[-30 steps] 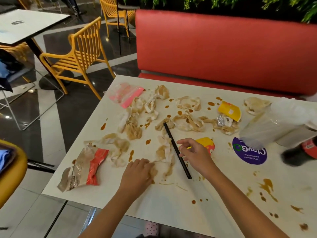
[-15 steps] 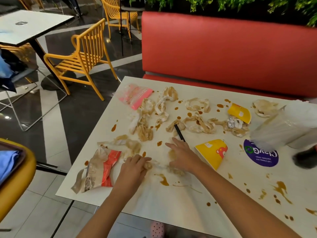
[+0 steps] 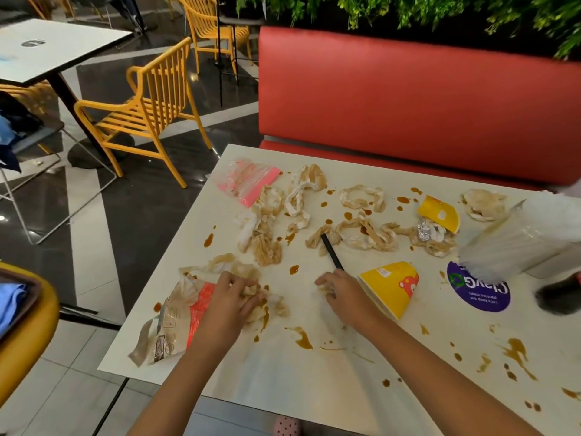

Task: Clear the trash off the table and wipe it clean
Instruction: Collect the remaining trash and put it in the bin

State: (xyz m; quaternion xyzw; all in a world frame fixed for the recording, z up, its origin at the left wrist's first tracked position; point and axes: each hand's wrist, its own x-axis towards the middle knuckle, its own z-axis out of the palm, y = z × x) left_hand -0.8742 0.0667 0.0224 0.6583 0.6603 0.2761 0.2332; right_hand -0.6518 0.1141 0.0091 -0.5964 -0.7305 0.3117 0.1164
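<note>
Obs: left hand [image 3: 234, 298] sits at the near-left of the counter [image 3: 283, 391], fingers bunched on a wad of stained napkin [image 3: 270, 306]. The right hand [image 3: 342, 292] rests palm down with bent fingers; cannot tell whether it grips anything. The hands are apart, both on the near half.

Key relation: the black straw [image 3: 331, 251] has its long axis running far-left to near-right, and its near end meets the right hand's knuckles. The right hand is clearly the nearer one; the straw lies directly on its far side. A yellow cup [image 3: 391, 286] lies on its side just right of that hand.

Judgement: gathering is under way. The napkin strips [image 3: 364, 234] across the far half and the sauce spots [image 3: 303, 339] are not yet dealt with.
</note>
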